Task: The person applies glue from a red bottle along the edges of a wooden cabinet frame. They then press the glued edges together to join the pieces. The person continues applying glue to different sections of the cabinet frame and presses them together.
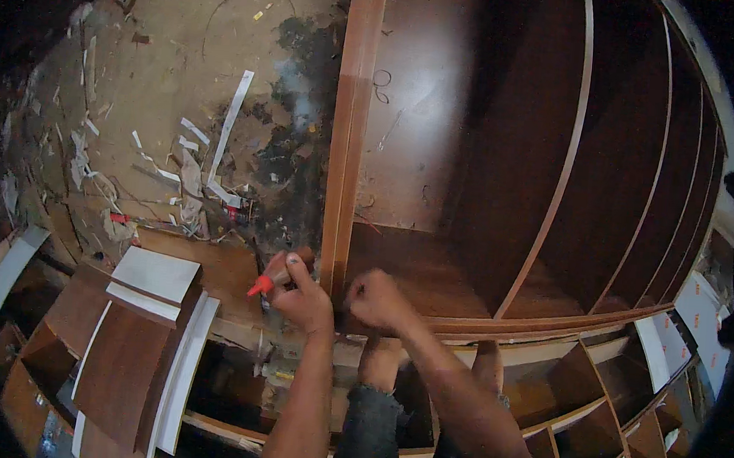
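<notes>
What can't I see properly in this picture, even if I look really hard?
- Head view: whatever the red, cone-shaped tip belongs to; the left hand covers it.
- Head view: whether the right hand holds anything; it is curled and blurred.
- Head view: the far end of the brown, wood-look cabinet; the top edge cuts it off.
- Head view: what the thin white scraps are made of; they're too small.

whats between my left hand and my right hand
In the head view, the near end of a brown wooden side panel lies between your left hand and right hand
</notes>
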`<action>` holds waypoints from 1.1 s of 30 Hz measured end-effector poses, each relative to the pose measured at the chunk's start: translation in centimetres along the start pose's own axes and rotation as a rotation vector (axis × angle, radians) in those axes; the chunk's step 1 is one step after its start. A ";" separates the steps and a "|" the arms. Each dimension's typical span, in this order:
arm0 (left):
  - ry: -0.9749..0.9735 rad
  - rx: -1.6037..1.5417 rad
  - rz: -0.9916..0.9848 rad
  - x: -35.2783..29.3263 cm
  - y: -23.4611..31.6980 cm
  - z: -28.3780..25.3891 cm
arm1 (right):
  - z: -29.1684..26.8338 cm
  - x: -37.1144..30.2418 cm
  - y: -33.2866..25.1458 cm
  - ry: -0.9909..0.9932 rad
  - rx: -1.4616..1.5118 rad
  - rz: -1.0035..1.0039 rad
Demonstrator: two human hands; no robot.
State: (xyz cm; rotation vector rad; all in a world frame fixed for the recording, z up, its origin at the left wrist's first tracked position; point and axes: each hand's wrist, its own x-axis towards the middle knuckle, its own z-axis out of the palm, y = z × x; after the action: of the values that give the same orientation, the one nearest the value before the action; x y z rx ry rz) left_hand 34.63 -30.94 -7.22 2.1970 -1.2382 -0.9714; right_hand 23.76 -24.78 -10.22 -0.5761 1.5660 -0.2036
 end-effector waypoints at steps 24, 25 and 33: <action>0.001 0.018 0.087 0.8 -0.7 1.0 | -1.3 -0.2 -2.2 -0.002 -0.092 0.107; -0.011 0.041 0.089 0.8 -0.8 0.9 | -1.5 0.0 -2.4 0.050 -0.166 0.099; -0.001 -0.065 0.052 0.7 -0.7 1.1 | -1.0 -1.2 -1.7 0.007 -0.098 0.023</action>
State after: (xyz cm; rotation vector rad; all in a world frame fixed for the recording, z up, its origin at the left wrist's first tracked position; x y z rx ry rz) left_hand 34.42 -31.25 -8.67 2.1043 -1.2407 -0.9781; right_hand 23.15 -25.91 -8.27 -0.6338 1.5950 -0.1118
